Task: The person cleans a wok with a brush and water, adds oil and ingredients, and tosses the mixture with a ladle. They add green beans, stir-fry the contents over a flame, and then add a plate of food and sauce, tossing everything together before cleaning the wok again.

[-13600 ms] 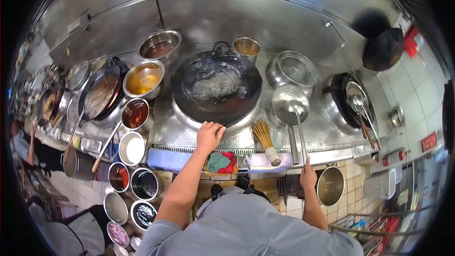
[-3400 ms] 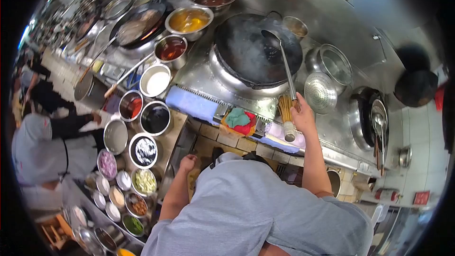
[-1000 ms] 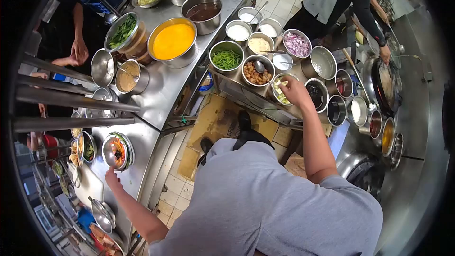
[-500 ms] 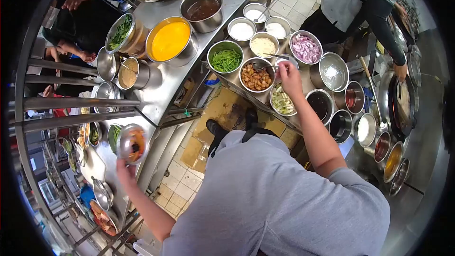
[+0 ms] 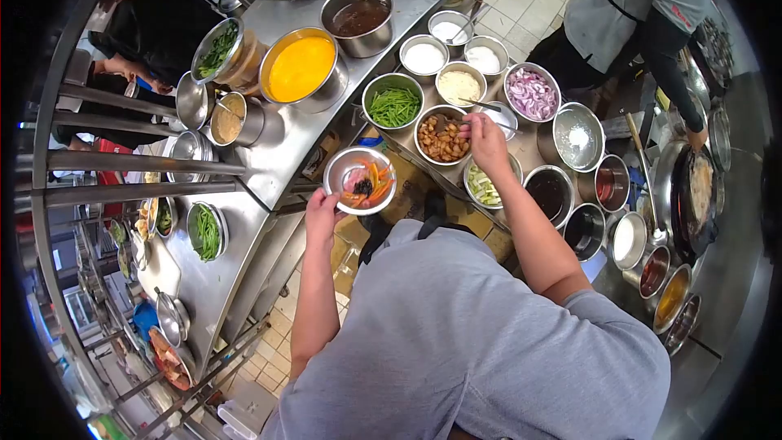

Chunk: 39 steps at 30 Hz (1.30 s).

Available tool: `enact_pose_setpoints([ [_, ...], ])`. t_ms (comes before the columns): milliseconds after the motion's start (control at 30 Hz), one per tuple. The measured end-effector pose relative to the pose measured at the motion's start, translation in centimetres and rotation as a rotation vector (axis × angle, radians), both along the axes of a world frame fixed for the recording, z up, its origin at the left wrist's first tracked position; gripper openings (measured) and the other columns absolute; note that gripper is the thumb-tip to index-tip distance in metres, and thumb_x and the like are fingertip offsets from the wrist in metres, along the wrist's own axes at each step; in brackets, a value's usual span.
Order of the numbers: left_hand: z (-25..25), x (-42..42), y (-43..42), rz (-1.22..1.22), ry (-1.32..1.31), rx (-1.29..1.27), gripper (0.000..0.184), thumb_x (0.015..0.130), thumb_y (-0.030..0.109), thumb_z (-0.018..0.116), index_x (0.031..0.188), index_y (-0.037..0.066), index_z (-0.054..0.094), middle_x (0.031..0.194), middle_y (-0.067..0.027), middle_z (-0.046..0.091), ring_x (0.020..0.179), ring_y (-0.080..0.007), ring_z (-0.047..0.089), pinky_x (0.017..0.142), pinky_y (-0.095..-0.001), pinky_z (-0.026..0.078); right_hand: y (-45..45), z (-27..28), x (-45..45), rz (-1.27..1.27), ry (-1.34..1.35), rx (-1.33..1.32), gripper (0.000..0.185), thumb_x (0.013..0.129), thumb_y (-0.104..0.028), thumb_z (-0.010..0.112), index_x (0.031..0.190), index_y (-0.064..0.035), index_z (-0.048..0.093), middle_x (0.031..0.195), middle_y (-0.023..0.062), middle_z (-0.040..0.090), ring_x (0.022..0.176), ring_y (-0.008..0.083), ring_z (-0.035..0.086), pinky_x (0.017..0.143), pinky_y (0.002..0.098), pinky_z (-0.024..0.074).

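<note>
My left hand (image 5: 322, 213) grips the rim of a small metal bowl (image 5: 334, 165) holding orange strips, dark pieces and something pinkish. The bowl is in the air between the left counter and the pots in front of me. My right hand (image 5: 487, 143) is closed on a spoon (image 5: 446, 124), whose end dips into a pot of brown cubed food (image 5: 440, 145). Just below that hand is a pot of pale green cut vegetables (image 5: 482, 187), partly covered by my forearm. Cut green beans (image 5: 393, 106) fill the pot to the left of the brown cubes.
Pots of white contents (image 5: 423, 58), chopped purple onion (image 5: 532, 91) and dark sauce (image 5: 547, 193) crowd around. On the left counter (image 5: 265, 171) stand an orange liquid pot (image 5: 301, 69) and a bowl of green beans (image 5: 208, 231). A co-worker (image 5: 623, 8) works at a wok (image 5: 692, 187) on the right.
My left hand has brought the metal bowl from over the left counter rightward, close to the pots. My right hand has shifted slightly left and down, staying beside the pot of brown cubes.
</note>
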<state>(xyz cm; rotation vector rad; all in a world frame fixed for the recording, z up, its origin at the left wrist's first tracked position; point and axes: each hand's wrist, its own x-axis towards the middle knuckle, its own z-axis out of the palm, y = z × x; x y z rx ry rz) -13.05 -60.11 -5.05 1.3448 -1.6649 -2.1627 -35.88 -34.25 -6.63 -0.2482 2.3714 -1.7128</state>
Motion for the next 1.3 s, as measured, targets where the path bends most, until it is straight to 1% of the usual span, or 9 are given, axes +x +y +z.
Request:
enact_pose_setpoints([
  [233,1.7,-4.0,0.1,-0.092,0.022,-0.078,0.002,0.088,0.01,0.053,0.086,0.009,0.053,0.084,-0.0016,0.06,0.075,-0.0105,0.058,0.067,-0.028,0.051,1.3,-0.1,0.9,-0.054,-0.259,-0.2,0.031,0.099,-0.021,0.036,0.101,0.0026,0.056,0.084,0.0131,0.065,0.074,0.0173,0.066,0.064,0.0253,0.0499],
  [333,1.8,-5.4,-0.1,-0.056,0.076,-0.091,0.007,0.089,0.011,0.054,0.082,0.01,0.052,0.078,0.0001,0.058,0.069,-0.0077,0.054,0.061,-0.0249,0.047,2.1,-0.7,0.5,-0.209,-0.611,-0.493,0.03,0.099,-0.026,0.035,0.108,-0.0029,0.053,0.094,0.0119,0.063,0.08,0.0155,0.064,0.065,0.0245,0.05],
  [433,2.4,-6.8,0.1,-0.013,0.141,-0.124,0.012,0.089,0.011,0.055,0.078,0.01,0.051,0.072,0.0019,0.056,0.062,-0.0037,0.049,0.054,-0.0195,0.041,2.4,-1.6,1.3,-0.205,-0.643,-0.479,0.031,0.099,-0.024,0.032,0.108,-0.0005,0.051,0.095,0.0131,0.063,0.079,0.0176,0.065,0.064,0.0243,0.0506],
  [633,1.2,-9.2,-0.4,-0.089,0.138,-0.217,0.011,0.089,0.013,0.057,0.081,0.011,0.05,0.079,0.0027,0.056,0.071,-0.0058,0.052,0.065,-0.022,0.046,4.2,-1.0,1.6,-0.203,-0.724,-0.693,0.033,0.1,-0.028,0.034,0.11,-0.001,0.05,0.099,0.0146,0.061,0.088,0.0192,0.062,0.073,0.0279,0.0507],
  [800,1.1,-11.4,0.9,-0.148,0.146,-0.312,0.013,0.086,0.014,0.06,0.078,0.013,0.051,0.073,0.0041,0.055,0.067,-0.0034,0.049,0.056,-0.0202,0.038,3.1,6.1,3.4,-0.064,-0.424,-0.684,0.033,0.099,-0.027,0.038,0.112,-0.0007,0.052,0.102,0.0143,0.061,0.087,0.0197,0.062,0.072,0.0272,0.0499],
  [867,1.2,-12.4,1.7,-0.138,0.191,-0.081,0.01,0.087,0.011,0.058,0.08,0.012,0.051,0.077,0.0026,0.057,0.069,-0.0062,0.053,0.062,-0.0223,0.044,2.1,8.7,4.2,0.2,0.001,-0.29,0.031,0.099,-0.023,0.038,0.115,-0.0013,0.054,0.108,0.0102,0.061,0.092,0.0179,0.062,0.075,0.0284,0.0482],
  [1033,-0.9,-14.0,1.8,-0.124,0.263,0.298,0.004,0.087,0.008,0.054,0.085,0.011,0.052,0.085,-0.0008,0.058,0.076,-0.0117,0.058,0.069,-0.0284,0.049,2.1,9.6,4.5,0.111,0.254,-0.18,0.029,0.099,-0.016,0.036,0.115,-0.0012,0.055,0.105,0.0086,0.063,0.088,0.016,0.062,0.079,0.03,0.047],
  [1200,2.1,-14.0,0.8,-0.11,0.33,0.291,0.023,0.078,0.004,0.06,0.101,0.003,0.057,0.099,-0.0097,0.062,0.092,-0.019,0.059,0.079,-0.0321,0.048,3.7,5.1,4.4,-0.31,-0.186,-0.293,0.031,0.098,-0.027,0.039,0.11,-0.0029,0.055,0.102,0.0111,0.063,0.083,0.0137,0.061,0.071,0.0252,0.0473],
  [1300,3.1,-13.7,-0.8,-0.23,0.324,0.295,0.034,0.077,0.004,0.059,0.111,0.002,0.055,0.112,-0.0108,0.059,0.102,-0.0224,0.057,0.087,-0.035,0.046,3.1,1.6,5.9,-0.387,-0.648,-0.572,0.046,0.095,-0.037,0.043,0.132,-0.0102,0.037,0.114,0.0133,0.059,0.089,0.021,0.063,0.069,0.0307,0.0509],
])
